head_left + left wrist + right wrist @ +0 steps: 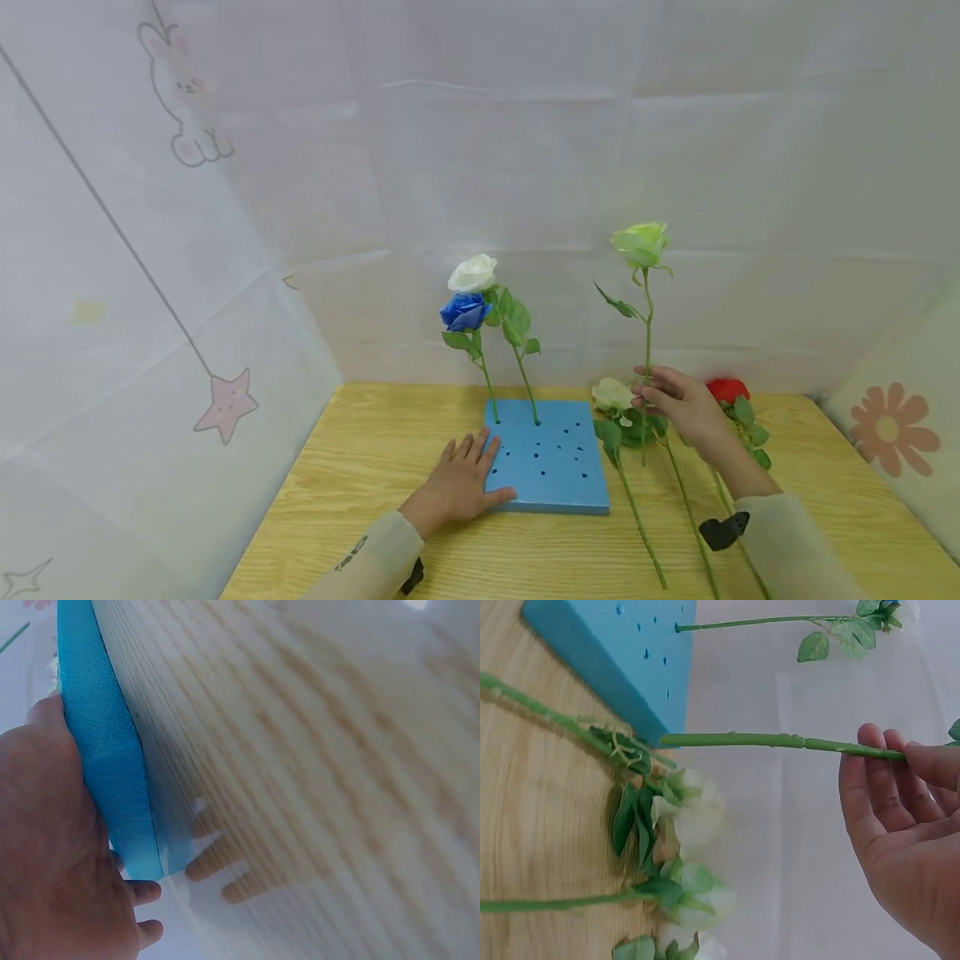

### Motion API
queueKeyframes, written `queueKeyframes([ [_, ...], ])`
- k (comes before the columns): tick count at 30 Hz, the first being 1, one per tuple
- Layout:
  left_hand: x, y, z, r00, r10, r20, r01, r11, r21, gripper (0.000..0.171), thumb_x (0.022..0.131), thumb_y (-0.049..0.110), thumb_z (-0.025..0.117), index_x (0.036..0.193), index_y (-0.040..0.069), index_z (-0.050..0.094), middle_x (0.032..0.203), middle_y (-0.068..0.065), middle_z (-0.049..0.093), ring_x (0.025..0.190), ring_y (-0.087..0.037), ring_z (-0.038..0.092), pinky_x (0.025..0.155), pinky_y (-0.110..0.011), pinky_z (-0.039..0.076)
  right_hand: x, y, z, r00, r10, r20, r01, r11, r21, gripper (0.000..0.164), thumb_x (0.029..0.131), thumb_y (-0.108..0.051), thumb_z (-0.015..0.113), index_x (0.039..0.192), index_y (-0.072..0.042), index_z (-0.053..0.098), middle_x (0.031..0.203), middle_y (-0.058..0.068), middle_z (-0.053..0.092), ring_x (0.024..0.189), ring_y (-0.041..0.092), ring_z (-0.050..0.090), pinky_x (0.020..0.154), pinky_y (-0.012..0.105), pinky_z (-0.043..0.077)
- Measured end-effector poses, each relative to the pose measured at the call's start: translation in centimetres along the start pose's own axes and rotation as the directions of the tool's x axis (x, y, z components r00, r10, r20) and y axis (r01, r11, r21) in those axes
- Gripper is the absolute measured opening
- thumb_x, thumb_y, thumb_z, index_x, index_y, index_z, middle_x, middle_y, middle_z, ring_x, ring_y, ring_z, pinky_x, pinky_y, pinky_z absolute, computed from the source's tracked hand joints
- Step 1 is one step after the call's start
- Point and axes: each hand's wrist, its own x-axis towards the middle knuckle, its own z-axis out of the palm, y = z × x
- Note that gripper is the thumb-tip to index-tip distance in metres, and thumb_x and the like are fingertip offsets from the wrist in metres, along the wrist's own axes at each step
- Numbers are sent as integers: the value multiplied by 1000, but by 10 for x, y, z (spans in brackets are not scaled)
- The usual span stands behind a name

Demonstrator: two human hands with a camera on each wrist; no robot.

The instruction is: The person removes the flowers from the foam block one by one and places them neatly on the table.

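Note:
A blue foam board with several holes lies on the table. My left hand rests on its left edge, fingers spread straight; the left wrist view shows the palm against the board's side. A blue rose and a white rose stand upright in holes at the back left. My right hand pinches the stem of a pale green rose, held upright to the right of the board. In the right wrist view, the stem's lower end is free of the holes.
Right of the board lie a cream rose and a red rose, among several stems and leaves. Flower heads, including a whitish rose, lie close together by the board. A white cloth backdrop rises behind the table.

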Motion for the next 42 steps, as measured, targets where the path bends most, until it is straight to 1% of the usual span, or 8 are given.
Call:
queueKeyframes([
  [4,0,-1,1,1000,3,-3,-3,1000,-14,100,92,84,26,165,18,15,171,-10,7,154,-38,19,121,-60,19,-12,1,-9,1000,-4,4,4,1000,-30,46,105,-24,58,147,-6,51,115,8,71,103,21,71,89,33,58],
  [10,0,-1,1,1000,6,0,-6,1000,-14,100,91,85,25,165,18,13,171,-10,6,154,-38,18,121,-61,18,-30,4,-22,1000,-8,2,8,999,-36,50,105,-22,58,148,1,47,112,-4,73,99,15,72,85,29,59],
  [14,-1,0,-1,1000,17,-11,-17,1000,-21,100,92,83,27,165,15,16,170,-13,9,153,-40,20,120,-62,19,-40,7,-32,1000,-21,13,22,998,-53,51,105,-21,58,149,4,46,114,1,72,99,12,71,84,30,59],
  [19,-1,0,-1,1000,22,-12,-22,999,-28,99,93,82,27,165,15,16,170,-13,9,153,-40,20,120,-62,18,-52,7,-44,999,35,29,-33,997,-63,56,106,-25,57,151,4,42,117,10,67,103,15,71,87,31,59],
  [24,-1,-1,0,1000,23,-20,-24,999,-24,99,93,82,27,165,15,16,170,-13,9,153,-40,20,120,-61,19,-64,4,-54,996,89,15,-87,991,-97,61,106,-28,56,153,5,37,115,0,68,102,15,71,85,32,59],
  [35,-2,1,-4,1000,8,0,-8,1000,-23,97,94,80,31,165,16,16,170,-13,9,153,-40,20,120,-61,20,-81,13,-72,996,91,23,-88,991,-101,67,107,-21,55,155,14,23,112,-14,70,99,11,71,81,31,60],
  [38,-2,1,-4,1000,11,5,-11,1000,-26,97,93,81,30,165,16,16,170,-12,9,153,-39,20,120,-60,20,-85,16,-79,994,110,28,-107,990,-95,67,107,-21,54,155,14,22,112,-16,70,99,11,71,81,30,60],
  [42,0,0,-3,1000,7,4,-7,1000,-23,99,92,83,28,165,17,15,171,-11,8,154,-38,19,121,-60,19,-91,18,-87,993,109,33,-107,992,-67,60,107,-21,54,154,10,32,113,-12,71,100,14,72,82,32,60],
])
